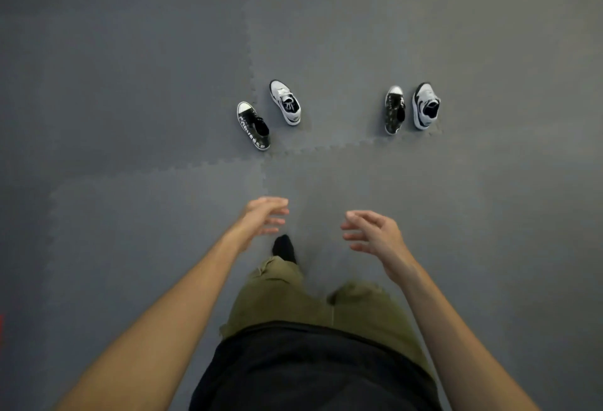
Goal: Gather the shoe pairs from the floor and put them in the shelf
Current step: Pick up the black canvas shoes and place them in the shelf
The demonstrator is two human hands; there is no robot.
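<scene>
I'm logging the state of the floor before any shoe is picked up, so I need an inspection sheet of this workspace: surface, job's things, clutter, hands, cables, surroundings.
Surface: grey interlocking foam floor mats, toothed seams visible.
Job's things: four shoes on the floor, mismatched side by side. Left group: dark canvas sneaker beside white trainer. Right group: second dark sneaker beside second white trainer. All upright, none touching a hand.
Clutter: nothing seen.
Hands: left hand and right hand both open, empty, held out short of the shoes.
Cables: nothing seen.
Surroundings: shelf not in view; the person's olive trousers and one dark-socked foot show below.
</scene>
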